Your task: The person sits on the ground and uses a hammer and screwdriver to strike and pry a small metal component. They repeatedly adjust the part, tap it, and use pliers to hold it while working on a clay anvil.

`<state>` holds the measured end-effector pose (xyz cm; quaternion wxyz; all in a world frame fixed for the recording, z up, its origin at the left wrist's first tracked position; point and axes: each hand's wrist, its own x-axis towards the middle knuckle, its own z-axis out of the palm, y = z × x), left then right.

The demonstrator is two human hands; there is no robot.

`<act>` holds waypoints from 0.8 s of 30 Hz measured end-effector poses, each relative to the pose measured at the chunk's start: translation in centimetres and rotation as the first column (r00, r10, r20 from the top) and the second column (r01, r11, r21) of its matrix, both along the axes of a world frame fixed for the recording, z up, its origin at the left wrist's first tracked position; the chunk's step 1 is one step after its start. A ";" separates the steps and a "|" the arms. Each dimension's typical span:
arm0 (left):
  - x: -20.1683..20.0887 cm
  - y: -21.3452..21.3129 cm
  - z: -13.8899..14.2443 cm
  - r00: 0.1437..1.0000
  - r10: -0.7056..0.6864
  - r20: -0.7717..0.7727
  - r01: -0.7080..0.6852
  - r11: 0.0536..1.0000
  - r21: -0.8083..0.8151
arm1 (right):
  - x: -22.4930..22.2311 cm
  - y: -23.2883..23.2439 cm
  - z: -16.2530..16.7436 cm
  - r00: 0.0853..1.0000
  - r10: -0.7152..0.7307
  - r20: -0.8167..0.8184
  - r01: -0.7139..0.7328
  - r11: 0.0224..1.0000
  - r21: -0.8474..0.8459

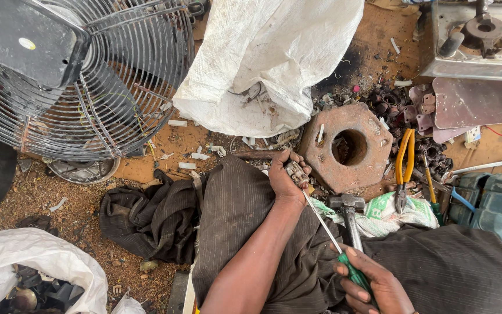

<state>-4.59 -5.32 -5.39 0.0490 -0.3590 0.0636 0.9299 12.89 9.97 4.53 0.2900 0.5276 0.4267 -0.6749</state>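
Note:
My left hand (286, 177) is closed around a small metal part (296, 172), held over my left knee. My right hand (373, 285) grips the green handle of a screwdriver (327, 227), whose long thin shaft runs up and left with its tip at the small part. Both hands rest above my lap in dark striped trousers (245, 215). A hammer (348, 209) lies between my knees, head towards the rusty block.
A rusty octagonal metal block with a round hole (348, 145) lies just beyond my left hand. Yellow-handled pliers (403, 166), a spanner (480, 167), a white sack (268, 64), a caged fan (76, 75) and a metal stove top (483, 40) surround it on dirt ground.

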 end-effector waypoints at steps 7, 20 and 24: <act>-0.6 -0.5 1.3 0.992 -0.123 0.024 0.124 0.988 -0.090 | -1.9 -1.1 0.3 0.914 0.401 -0.070 -0.284 0.752 0.594; 3.9 2.5 1.3 0.930 -0.340 -0.138 0.333 0.940 -0.072 | 5.9 3.4 -6.1 0.744 0.612 -0.270 -0.568 0.791 0.226; 5.7 3.9 1.9 0.894 -0.376 -0.245 0.371 0.926 -0.068 | 5.4 4.0 -5.1 0.926 0.354 -0.134 -0.369 0.924 -0.105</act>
